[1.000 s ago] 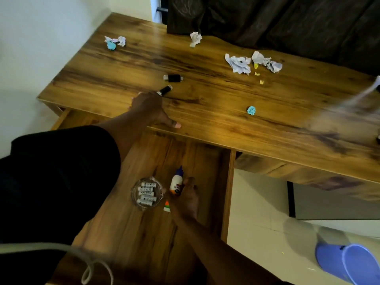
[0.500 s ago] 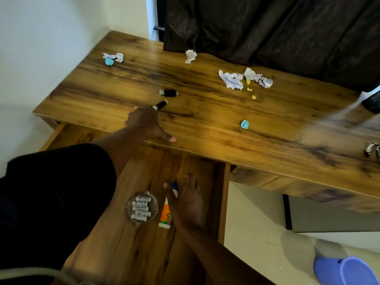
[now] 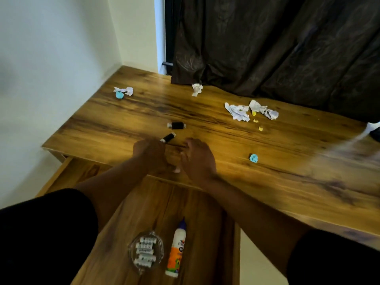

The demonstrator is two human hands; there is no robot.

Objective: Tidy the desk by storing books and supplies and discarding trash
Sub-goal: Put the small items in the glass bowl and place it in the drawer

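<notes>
Two black spools lie on the wooden desk [image 3: 287,167]: one [image 3: 176,125] farther back, one [image 3: 168,137] just beyond my left fingertips. My left hand [image 3: 150,155] rests on the desk near its front edge, thumb stretched toward the right, holding nothing. My right hand [image 3: 198,157] hovers beside it with loosely bent fingers, empty. In the open drawer [image 3: 205,223] below lie a white and orange glue bottle [image 3: 176,249] and a glass dish [image 3: 131,248] with several batteries.
Crumpled white papers [image 3: 237,112] [image 3: 264,110] [image 3: 197,89] and yellow scraps [image 3: 260,128] lie at the back. Blue paper balls sit at the right [image 3: 253,157] and back left [image 3: 119,95]. A dark curtain [image 3: 277,48] hangs behind; a wall is at the left.
My right hand let go of the glue bottle in the drawer and rose to the desk beside my left hand. The bottle now lies flat. The view tilted upward.
</notes>
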